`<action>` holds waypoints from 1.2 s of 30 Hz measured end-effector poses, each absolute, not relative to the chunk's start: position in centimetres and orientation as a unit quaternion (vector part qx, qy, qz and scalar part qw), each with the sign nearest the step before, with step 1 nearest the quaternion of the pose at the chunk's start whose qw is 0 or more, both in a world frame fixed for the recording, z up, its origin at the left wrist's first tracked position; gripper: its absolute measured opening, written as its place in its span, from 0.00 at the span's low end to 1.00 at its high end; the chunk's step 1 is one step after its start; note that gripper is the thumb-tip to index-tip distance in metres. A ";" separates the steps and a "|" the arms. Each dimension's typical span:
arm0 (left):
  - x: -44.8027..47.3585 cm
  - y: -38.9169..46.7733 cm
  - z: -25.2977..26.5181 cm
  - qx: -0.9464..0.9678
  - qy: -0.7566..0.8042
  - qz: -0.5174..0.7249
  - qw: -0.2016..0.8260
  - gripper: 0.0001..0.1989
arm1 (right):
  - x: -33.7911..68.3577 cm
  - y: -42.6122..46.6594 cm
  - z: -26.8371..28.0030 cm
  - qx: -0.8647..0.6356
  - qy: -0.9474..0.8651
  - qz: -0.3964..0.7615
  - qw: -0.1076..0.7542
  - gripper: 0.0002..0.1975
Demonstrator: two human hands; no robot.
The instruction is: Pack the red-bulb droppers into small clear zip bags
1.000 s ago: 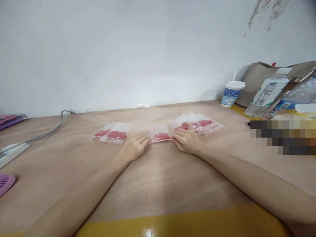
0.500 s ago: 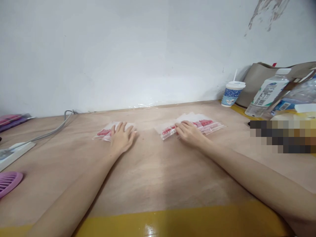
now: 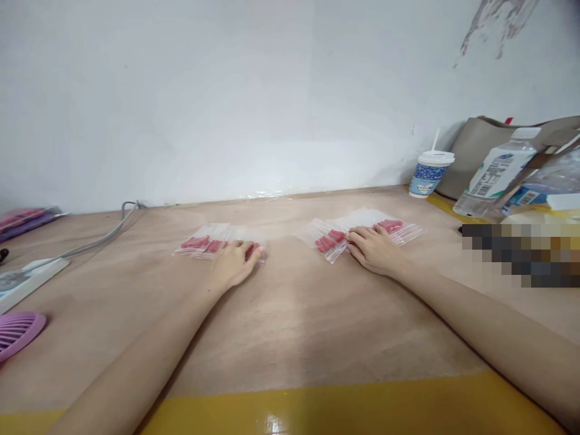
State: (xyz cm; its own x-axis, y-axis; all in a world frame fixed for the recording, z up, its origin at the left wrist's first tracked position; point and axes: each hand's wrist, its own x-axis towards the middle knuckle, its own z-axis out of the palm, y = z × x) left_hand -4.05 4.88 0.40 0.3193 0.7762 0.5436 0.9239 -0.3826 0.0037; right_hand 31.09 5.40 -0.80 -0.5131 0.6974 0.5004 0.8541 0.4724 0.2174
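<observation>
Two spreads of small clear plastic bags with red contents lie on the brown-covered table. On the left spread of bags, my left hand rests palm down with its fingers stretched out, the thumb pointing right. My right hand lies over the middle of the right spread of bags, its fingers extended to the left and lightly bent. Both hands hide part of the bags beneath them. What the red pieces inside are I cannot make out.
A blue-and-white paper cup with a straw, a plastic bottle and a grey bag stand at the back right. On the left are a power strip with a grey cable, and a purple slatted object. A white wall rises behind.
My left hand has slid right and slightly toward me, uncovering more red pieces in the left bags. My right hand has moved right, and the right spread's left bags have shifted and turned.
</observation>
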 end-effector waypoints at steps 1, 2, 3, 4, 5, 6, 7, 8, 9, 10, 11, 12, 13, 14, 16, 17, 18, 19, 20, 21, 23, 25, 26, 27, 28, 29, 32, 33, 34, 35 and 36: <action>-2.9 4.5 0.2 -0.802 -0.531 -0.235 0.141 0.21 | 31.2 5.3 -0.9 -0.463 -0.835 -0.233 0.184 0.12; -1.8 4.1 -0.1 -0.805 -0.530 -0.235 0.129 0.22 | 31.3 5.3 -0.9 -0.464 -0.830 -0.243 0.194 0.12; -0.7 3.8 -0.3 -0.806 -0.529 -0.235 0.120 0.23 | 31.3 5.2 -1.0 -0.462 -0.825 -0.256 0.203 0.13; 0.2 3.4 -0.6 -0.809 -0.527 -0.236 0.109 0.24 | 31.3 5.1 -1.0 -0.456 -0.822 -0.270 0.210 0.13; 1.0 3.1 -0.9 -0.813 -0.523 -0.235 0.099 0.25 | 31.3 5.1 -1.1 -0.446 -0.821 -0.284 0.214 0.13; 1.6 2.9 -1.1 -0.818 -0.518 -0.235 0.089 0.26 | 31.3 5.1 -1.1 -0.433 -0.823 -0.296 0.217 0.12; 2.1 2.7 -1.3 -0.823 -0.512 -0.234 0.079 0.27 | 31.3 5.1 -1.1 -0.418 -0.827 -0.305 0.221 0.12; 2.5 2.6 -1.4 -0.827 -0.506 -0.234 0.070 0.28 | 31.2 5.1 -1.2 -0.402 -0.831 -0.310 0.227 0.12; 2.8 2.6 -1.5 -0.831 -0.501 -0.235 0.062 0.28 | 31.2 5.2 -1.2 -0.387 -0.836 -0.312 0.233 0.12; 3.0 2.7 -1.5 -0.833 -0.496 -0.237 0.055 0.28 | 31.1 5.3 -1.2 -0.375 -0.840 -0.312 0.238 0.12; 3.2 2.8 -1.5 -0.835 -0.493 -0.240 0.050 0.28 | 31.0 5.3 -1.3 -0.366 -0.843 -0.312 0.239 0.12; 3.4 2.9 -1.5 -0.835 -0.491 -0.244 0.046 0.27 | 30.9 5.3 -1.2 -0.361 -0.847 -0.311 0.238 0.12; 3.6 3.1 -1.5 -0.835 -0.489 -0.249 0.042 0.26 | 30.7 5.3 -1.2 -0.359 -0.849 -0.309 0.234 0.12; 3.8 3.3 -1.4 -0.834 -0.487 -0.255 0.038 0.25 | 30.6 5.2 -1.1 -0.359 -0.852 -0.305 0.229 0.12; 4.2 3.5 -1.3 -0.832 -0.486 -0.266 0.032 0.24 | 30.0 4.8 -0.8 -0.367 -0.854 -0.288 0.230 0.10; 4.3 3.6 -1.2 -0.830 -0.486 -0.271 0.030 0.25 | 29.7 4.5 -0.6 -0.369 -0.856 -0.275 0.236 0.10; 4.4 3.5 -1.1 -0.830 -0.483 -0.276 0.028 0.26 | 29.3 4.3 -0.4 -0.368 -0.859 -0.261 0.243 0.11; 4.3 3.5 -1.0 -0.833 -0.477 -0.279 0.024 0.27 | 28.8 4.0 -0.2 -0.363 -0.863 -0.247 0.249 0.13; 4.2 3.4 -0.8 -0.839 -0.466 -0.281 0.020 0.27 | 28.3 3.9 0.0 -0.352 -0.869 -0.237 0.253 0.14; 4.0 3.3 -0.7 -0.848 -0.450 -0.281 0.014 0.27 | 27.8 3.8 0.2 -0.338 -0.876 -0.234 0.253 0.14; 3.5 3.2 -0.5 -0.870 -0.405 -0.280 -0.002 0.24 | 26.8 4.0 0.4 -0.301 -0.887 -0.249 0.247 0.10; 3.0 3.3 -0.4 -0.888 -0.366 -0.278 -0.018 0.21 | 26.0 4.5 0.5 -0.261 -0.890 -0.284 0.241 0.09; 2.8 3.3 -0.4 -0.893 -0.353 -0.278 -0.024 0.20 | 25.6 4.8 0.4 -0.239 -0.891 -0.302 0.238 0.10; 2.7 3.4 -0.5 -0.896 -0.346 -0.279 -0.028 0.19 | 25.3 5.1 0.4 -0.219 -0.892 -0.317 0.236 0.12; 2.6 3.5 -0.6 -0.896 -0.343 -0.280 -0.030 0.18 | 25.0 5.4 0.3 -0.204 -0.893 -0.327 0.235 0.12; 2.6 3.6 -0.7 -0.896 -0.342 -0.282 -0.031 0.18 | 24.9 5.5 0.1 -0.197 -0.891 -0.332 0.238 0.13; 2.7 3.7 -0.9 -0.894 -0.342 -0.289 -0.029 0.17 | 24.8 5.7 -0.5 -0.231 -0.877 -0.327 0.265 0.13; 2.7 3.7 -0.9 -0.893 -0.341 -0.291 -0.027 0.17 | 24.8 5.7 -0.7 -0.247 -0.872 -0.321 0.274 0.13; 2.7 3.7 -0.9 -0.893 -0.341 -0.292 -0.024 0.17 | 24.9 5.6 -0.8 -0.257 -0.869 -0.315 0.281 0.12; 2.7 3.6 -0.9 -0.893 -0.339 -0.294 -0.021 0.17 | 25.0 5.5 -0.9 -0.261 -0.869 -0.308 0.286 0.12; 2.7 3.6 -0.8 -0.894 -0.337 -0.295 -0.017 0.17 | 25.1 5.5 -1.0 -0.257 -0.871 -0.303 0.289 0.11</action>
State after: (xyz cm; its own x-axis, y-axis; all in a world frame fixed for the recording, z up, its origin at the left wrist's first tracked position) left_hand 2.73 3.60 -0.85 0.5985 0.6133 0.5154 0.5930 -0.7717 0.2297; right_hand 25.15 5.47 -0.98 -0.7008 0.2736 0.6588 0.6234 0.6837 0.3793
